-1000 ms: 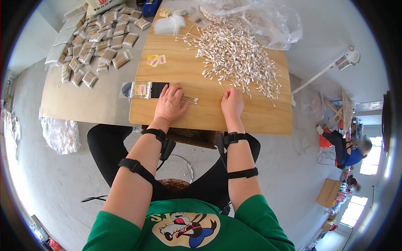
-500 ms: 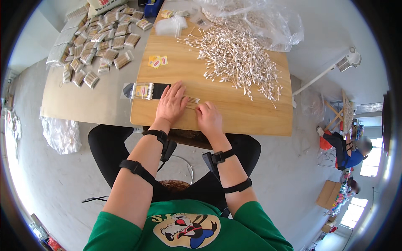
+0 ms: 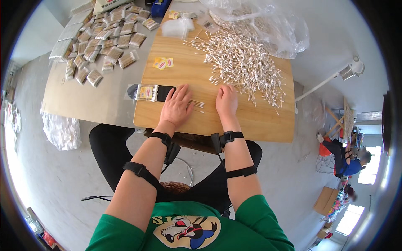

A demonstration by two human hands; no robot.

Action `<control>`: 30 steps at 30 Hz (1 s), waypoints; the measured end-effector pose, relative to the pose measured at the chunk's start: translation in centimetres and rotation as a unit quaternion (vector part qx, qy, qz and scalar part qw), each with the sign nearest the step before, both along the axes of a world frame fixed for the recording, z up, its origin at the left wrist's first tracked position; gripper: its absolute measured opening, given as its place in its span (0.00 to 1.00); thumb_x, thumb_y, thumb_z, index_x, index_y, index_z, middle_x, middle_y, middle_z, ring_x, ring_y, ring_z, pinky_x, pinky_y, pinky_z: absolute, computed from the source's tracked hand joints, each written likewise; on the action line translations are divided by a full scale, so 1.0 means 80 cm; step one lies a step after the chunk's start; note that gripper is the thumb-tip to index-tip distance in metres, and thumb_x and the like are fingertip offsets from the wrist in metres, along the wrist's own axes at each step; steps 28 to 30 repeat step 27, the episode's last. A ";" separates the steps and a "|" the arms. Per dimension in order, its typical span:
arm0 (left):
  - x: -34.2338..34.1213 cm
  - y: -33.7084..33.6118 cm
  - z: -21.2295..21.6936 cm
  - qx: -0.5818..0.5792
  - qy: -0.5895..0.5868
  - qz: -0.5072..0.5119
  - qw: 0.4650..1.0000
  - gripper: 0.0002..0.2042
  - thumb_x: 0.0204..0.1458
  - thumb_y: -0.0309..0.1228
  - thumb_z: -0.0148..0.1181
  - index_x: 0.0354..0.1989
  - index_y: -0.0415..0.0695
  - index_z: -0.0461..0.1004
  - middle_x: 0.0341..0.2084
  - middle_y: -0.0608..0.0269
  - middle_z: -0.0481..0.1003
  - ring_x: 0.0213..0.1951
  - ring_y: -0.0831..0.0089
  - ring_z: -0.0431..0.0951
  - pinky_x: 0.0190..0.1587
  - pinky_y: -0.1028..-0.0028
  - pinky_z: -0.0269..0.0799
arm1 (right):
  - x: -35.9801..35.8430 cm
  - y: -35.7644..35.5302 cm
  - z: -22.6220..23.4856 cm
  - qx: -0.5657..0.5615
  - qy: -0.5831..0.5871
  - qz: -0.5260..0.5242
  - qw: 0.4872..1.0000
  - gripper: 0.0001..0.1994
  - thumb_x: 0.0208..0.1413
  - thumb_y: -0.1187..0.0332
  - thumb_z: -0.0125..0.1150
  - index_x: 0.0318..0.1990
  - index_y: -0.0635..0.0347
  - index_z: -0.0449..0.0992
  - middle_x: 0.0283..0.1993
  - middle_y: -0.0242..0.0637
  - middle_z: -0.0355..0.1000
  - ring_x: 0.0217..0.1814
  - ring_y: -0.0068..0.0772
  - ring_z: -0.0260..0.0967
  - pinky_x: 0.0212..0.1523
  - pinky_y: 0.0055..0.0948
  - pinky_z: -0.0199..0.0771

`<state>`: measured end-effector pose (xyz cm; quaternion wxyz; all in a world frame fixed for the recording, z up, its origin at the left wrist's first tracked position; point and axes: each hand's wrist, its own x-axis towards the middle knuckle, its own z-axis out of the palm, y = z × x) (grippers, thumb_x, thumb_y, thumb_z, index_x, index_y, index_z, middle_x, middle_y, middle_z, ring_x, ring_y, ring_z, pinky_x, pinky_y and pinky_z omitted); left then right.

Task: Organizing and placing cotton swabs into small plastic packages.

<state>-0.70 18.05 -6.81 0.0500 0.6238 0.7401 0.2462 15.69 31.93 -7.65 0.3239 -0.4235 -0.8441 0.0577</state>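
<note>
My left hand (image 3: 176,105) lies flat on the wooden table, fingers stretched out, over several cotton swabs (image 3: 197,103) whose white tips stick out at its right side. Its fingertips reach the edge of a black rectangle (image 3: 166,93). Left of that rectangle sits a row of cotton swabs with a yellow card (image 3: 145,92), in what looks like a clear bag. My right hand (image 3: 227,101) is at the near left edge of a large heap of loose cotton swabs (image 3: 243,58). Its fingers are curled together, and what they hold, if anything, is hidden.
Several filled swab packs (image 3: 113,42) are piled on the grey surface at the left. Small yellow cards (image 3: 163,63) and a stack of clear bags (image 3: 177,27) lie farther back. A clear plastic sack (image 3: 289,33) lies behind the heap. Another person (image 3: 354,166) sits far right.
My right hand has moved right and away from me, from the swabs beside my left hand to the heap's edge. My left hand stays flat in place; the whole view has shifted slightly.
</note>
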 end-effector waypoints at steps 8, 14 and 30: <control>0.000 -0.007 0.016 -0.007 -0.036 -0.035 0.999 0.23 0.49 0.44 0.63 0.50 0.44 0.72 0.57 0.60 0.68 0.65 0.65 0.62 0.70 0.58 0.50 | 0.023 -0.024 -0.001 -0.055 -0.005 -0.062 0.997 0.04 0.52 0.76 0.60 0.32 0.58 0.70 0.33 0.43 0.70 0.37 0.50 0.70 0.35 0.45 0.70; 0.000 -0.005 0.009 0.013 -0.038 -0.020 0.999 0.22 0.50 0.44 0.63 0.48 0.44 0.72 0.57 0.62 0.69 0.63 0.66 0.64 0.70 0.59 0.51 | 0.065 -0.072 -0.005 -0.103 0.035 -0.032 0.994 0.03 0.52 0.76 0.60 0.33 0.59 0.73 0.32 0.43 0.72 0.36 0.51 0.70 0.35 0.45 0.70; -0.002 0.001 -0.010 0.008 -0.037 0.001 0.999 0.17 0.59 0.41 0.52 0.51 0.44 0.72 0.58 0.61 0.69 0.63 0.67 0.65 0.69 0.60 0.52 | 0.011 -0.127 0.017 -0.130 -0.023 0.165 0.977 0.05 0.50 0.76 0.61 0.34 0.56 0.74 0.34 0.42 0.70 0.39 0.51 0.70 0.37 0.42 0.72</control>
